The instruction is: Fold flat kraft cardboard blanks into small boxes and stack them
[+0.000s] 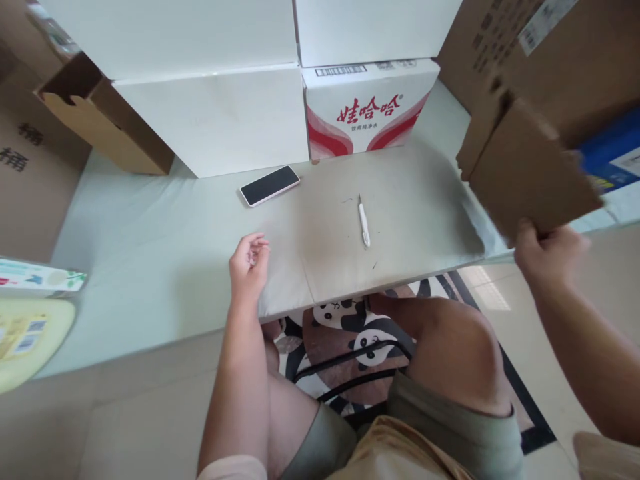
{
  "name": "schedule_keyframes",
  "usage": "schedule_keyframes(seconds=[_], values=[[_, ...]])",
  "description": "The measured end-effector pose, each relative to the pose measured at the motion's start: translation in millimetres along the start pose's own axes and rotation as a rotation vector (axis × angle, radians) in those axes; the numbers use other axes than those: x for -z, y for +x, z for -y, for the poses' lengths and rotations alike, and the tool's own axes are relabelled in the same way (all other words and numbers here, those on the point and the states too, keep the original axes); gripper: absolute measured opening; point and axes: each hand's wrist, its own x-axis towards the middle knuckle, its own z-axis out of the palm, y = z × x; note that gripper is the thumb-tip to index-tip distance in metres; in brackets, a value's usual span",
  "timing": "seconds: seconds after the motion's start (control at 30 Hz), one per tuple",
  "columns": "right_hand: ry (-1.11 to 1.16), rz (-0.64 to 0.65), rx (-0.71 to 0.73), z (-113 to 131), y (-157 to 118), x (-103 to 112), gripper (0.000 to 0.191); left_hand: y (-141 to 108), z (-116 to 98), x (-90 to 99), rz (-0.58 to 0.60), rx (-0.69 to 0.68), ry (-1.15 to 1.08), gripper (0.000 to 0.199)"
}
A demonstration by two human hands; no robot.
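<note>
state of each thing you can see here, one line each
left hand: empty, fingers loosely curled
right hand: closed on cardboard
cardboard: held by its edge, tilted
phone: flat, screen up and dark
white tool: lying down, thin tip exposed
brown box: open
red-and-white box: lettering upright

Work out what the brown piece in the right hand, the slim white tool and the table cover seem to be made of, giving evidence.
Brown piece: matt cardboard, judging by its plain face and straight fold. White tool: probably plastic, from its smooth, even body; the darker tip may be metal. Table cover: thin, softly dull cloth or plastic sheeting; its wrinkles fit either.
</note>
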Motion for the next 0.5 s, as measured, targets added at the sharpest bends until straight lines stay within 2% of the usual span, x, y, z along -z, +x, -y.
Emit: schedule_keyframes(seconds=[0.07,0.13,0.17,0.2,0.27,0.37,0.43,0.47,0.5], values=[[-0.102,0.03,0.123,-9.9,-6.3,7.5,0.018,-1.2,-1.5,-0.1,0.007,0.0,0.003,0.033],[-0.078,0.098,0.187,-16.7,-18.2,12.6,0.03,-2.3,-2.6,0.1,0.005,-0.003,0.002,0.034],[-0.048,0.124,0.161,-19.5,-25.4,13.9,0.037,-2.8,-2.8,0.2,0.001,-0.004,0.002,0.034],[0.01,0.138,0.068,-22.1,-32.4,14.1,0.041,-3.3,-2.9,0.3,-0.003,-0.004,0.003,0.034],[0.197,0.137,-0.247,-26.8,-44.4,12.1,0.045,-3.8,-2.6,0.4,-0.005,-0.003,0.012,0.034],[0.474,0.174,-0.693,-32.1,-53.3,5.0,0.034,-4.0,-1.4,-0.1,0.003,-0.011,0.027,0.033],[0.573,0.29,-0.835,-33.9,-53.9,-0.6,0.018,-3.7,-0.5,-1.2,0.008,-0.015,0.026,0.033],[0.62,0.358,-0.893,-33.9,-53.1,-3.5,0.014,-3.4,0.0,-1.9,0.011,-0.016,0.026,0.033],[0.662,0.417,-0.943,-33.3,-52.0,-6.2,0.018,-3.1,0.3,-2.7,0.015,-0.016,0.029,0.033]])
